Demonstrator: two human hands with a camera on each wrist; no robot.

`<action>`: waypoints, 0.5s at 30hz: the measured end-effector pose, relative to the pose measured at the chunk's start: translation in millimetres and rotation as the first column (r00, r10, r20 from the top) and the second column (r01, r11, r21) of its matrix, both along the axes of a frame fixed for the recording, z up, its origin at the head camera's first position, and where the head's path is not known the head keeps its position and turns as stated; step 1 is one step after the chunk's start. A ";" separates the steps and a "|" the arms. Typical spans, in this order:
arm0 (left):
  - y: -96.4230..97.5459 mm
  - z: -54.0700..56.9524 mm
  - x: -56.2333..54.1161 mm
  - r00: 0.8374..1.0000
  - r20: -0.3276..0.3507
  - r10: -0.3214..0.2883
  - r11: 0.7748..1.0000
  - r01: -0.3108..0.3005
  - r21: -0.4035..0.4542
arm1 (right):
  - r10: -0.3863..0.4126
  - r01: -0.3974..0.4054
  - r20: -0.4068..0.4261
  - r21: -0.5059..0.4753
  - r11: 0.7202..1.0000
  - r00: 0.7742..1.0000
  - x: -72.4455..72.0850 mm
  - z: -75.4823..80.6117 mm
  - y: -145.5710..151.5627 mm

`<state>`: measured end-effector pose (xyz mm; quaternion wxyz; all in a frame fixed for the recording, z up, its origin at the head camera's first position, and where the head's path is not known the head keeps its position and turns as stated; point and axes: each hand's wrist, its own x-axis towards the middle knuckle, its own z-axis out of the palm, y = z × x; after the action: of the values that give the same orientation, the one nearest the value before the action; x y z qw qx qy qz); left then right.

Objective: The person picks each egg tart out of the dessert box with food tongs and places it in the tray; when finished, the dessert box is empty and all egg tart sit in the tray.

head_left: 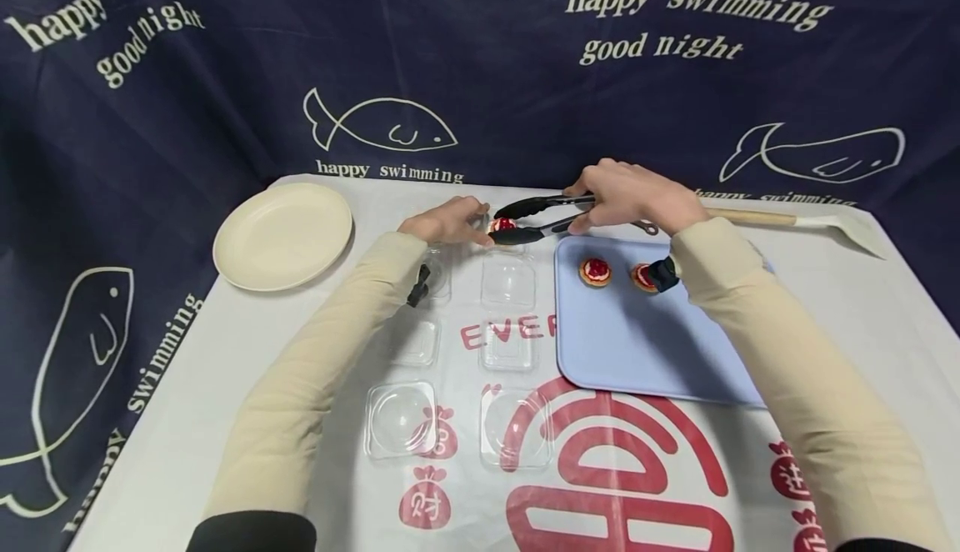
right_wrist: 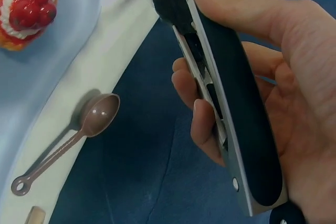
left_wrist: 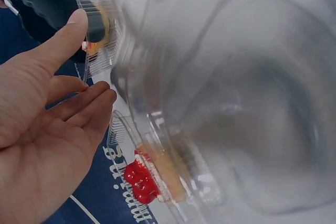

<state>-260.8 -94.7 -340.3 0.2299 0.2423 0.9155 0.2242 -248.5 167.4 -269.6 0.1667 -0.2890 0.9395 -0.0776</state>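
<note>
My right hand grips black-tipped tongs, thumb on one arm and fingers curled round the other. The tong tips straddle a small tart with red fruit and white cream, at the far end of the clear containers. My left hand is beside this tart; in the left wrist view its thumb is extended and its fingers are loosely bent at the edge of a clear plastic container. Another tart sits in a clear container below that hand. Two tarts lie on the blue tray.
Several clear plastic containers stand in two columns on the white table cover. A cream plate is at the left. Behind the tray lie a brown measuring spoon and a wooden-handled spatula. A dark blue cloth hangs behind.
</note>
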 end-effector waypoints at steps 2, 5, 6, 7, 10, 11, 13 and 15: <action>-0.8 0.2 -0.3 1.000 0.018 0.012 1.000 -0.012 0.007 | -0.001 0.001 -0.019 0.012 1.000 1.000 0.9 0.0 -2.7; -0.5 0.3 0.2 0.998 0.051 0.038 0.999 -0.040 0.031 | -0.008 0.009 -0.045 0.024 1.000 0.999 3.4 -1.5 -4.5; -0.4 0.3 0.3 0.997 0.058 0.046 0.998 -0.048 0.037 | -0.008 0.009 -0.056 0.022 1.000 0.998 4.2 -2.2 -4.6; 0.0 0.6 0.7 0.997 0.065 0.052 0.998 -0.055 0.042 | -0.006 0.007 -0.064 0.021 1.000 0.998 5.2 -2.7 -4.6; 1.5 0.9 1.1 0.994 0.083 0.073 0.996 -0.077 0.050 | 0.001 0.000 -0.081 0.012 1.000 0.997 7.8 -5.1 -3.3; 2.0 0.7 0.9 0.993 0.087 0.078 0.995 -0.082 0.050 | 0.004 -0.003 -0.090 0.006 1.000 0.996 8.4 -6.2 -2.4; 2.4 0.3 0.4 0.992 0.098 0.085 0.995 -0.090 0.048 | 0.007 -0.008 -0.094 -0.010 1.000 0.996 9.4 -8.9 0.2; 2.4 -0.2 -0.8 0.990 0.109 0.088 0.995 -0.093 0.042 | 0.005 -0.008 -0.093 -0.031 0.999 0.996 10.5 -11.4 3.3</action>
<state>-261.6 -92.3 -340.5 0.2622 0.1936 0.9064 0.2685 -238.0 170.7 -280.9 0.1185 -0.2981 0.9439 -0.0785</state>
